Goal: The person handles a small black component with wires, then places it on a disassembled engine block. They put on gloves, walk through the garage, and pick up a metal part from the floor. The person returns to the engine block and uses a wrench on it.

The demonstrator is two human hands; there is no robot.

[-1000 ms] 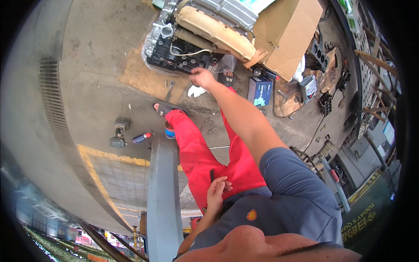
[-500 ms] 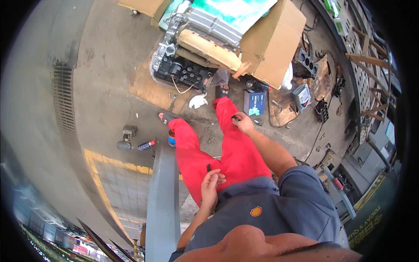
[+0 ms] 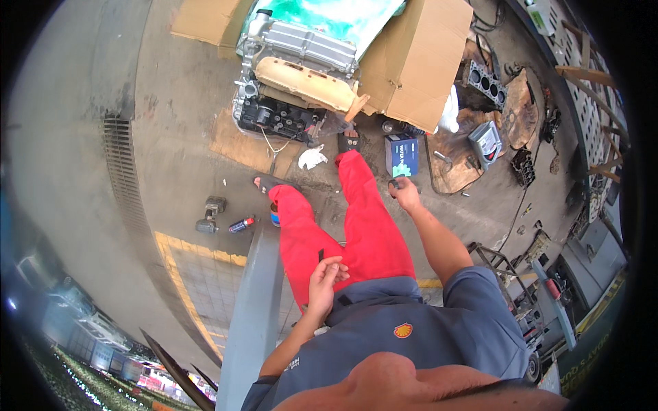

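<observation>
I stand in red trousers [image 3: 370, 233] above an engine [image 3: 295, 82] that rests on flattened cardboard [image 3: 236, 140] on the concrete floor. My right hand [image 3: 406, 194] is held out over the floor beside my right leg. Its fingers are closed on a small dark part, near a blue box [image 3: 401, 155]. My left hand [image 3: 326, 277] rests against my left thigh with the fingers loosely bent, next to a small dark item [image 3: 320, 255] that sticks out at the pocket. A white rag [image 3: 312, 158] lies between my feet and the engine.
A large cardboard box [image 3: 425, 58] stands right of the engine. A grey metal post [image 3: 257, 308] rises by my left leg. A power tool [image 3: 209, 214] and a spray can [image 3: 241, 224] lie to the left. Engine parts and tools [image 3: 490, 140] litter the right side, and a drain grate [image 3: 127, 171] runs along the left.
My right hand has drawn back from the engine to beside my right leg. My left hand has stayed at my thigh. The view has tilted so more of the engine shows.
</observation>
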